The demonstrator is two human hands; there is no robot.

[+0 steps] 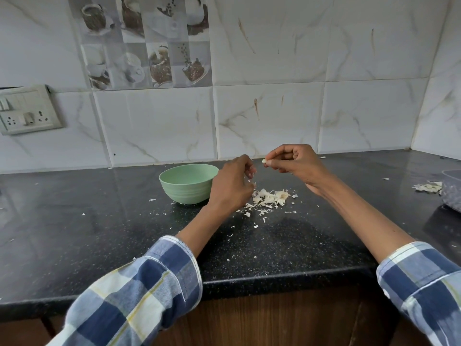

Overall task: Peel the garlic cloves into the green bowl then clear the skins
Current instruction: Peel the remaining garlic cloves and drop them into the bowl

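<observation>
The right hand (294, 166) pinches a small, smooth, pale garlic clove (264, 161) between its fingertips. Just left, the left hand (233, 187) has curled fingers with thin papery bits at the tips. Dry flaky skins (270, 198) lie below both hands on the speckled black counter (99, 221); the round matte green bowl (188, 183) stands beside the left hand.

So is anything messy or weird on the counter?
Yes. Garlic skins lie in a loose pile on the black counter right of the green bowl, with bits scattered toward the edge. That's peeling mess, nothing broken.
</observation>
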